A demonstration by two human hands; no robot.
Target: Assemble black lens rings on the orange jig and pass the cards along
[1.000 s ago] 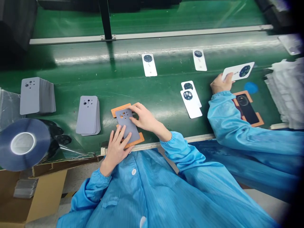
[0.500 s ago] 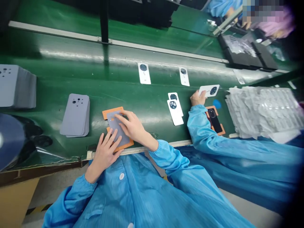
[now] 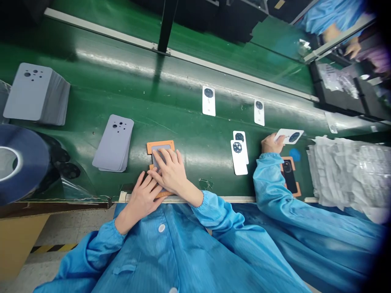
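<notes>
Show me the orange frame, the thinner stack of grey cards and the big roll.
Orange frame [image 3: 149, 148]: head view, on its far left corner.
Thinner stack of grey cards [image 3: 113, 146]: head view, on the top card's face.
Big roll [image 3: 32, 162]: head view, on its flat side.

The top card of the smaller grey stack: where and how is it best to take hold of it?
Probably by the long left edge of the top card, coming from the left and slightly above. It lies flat, and the lower cards peek out along its right edge and near end, so pinching there might catch more than one.
</notes>
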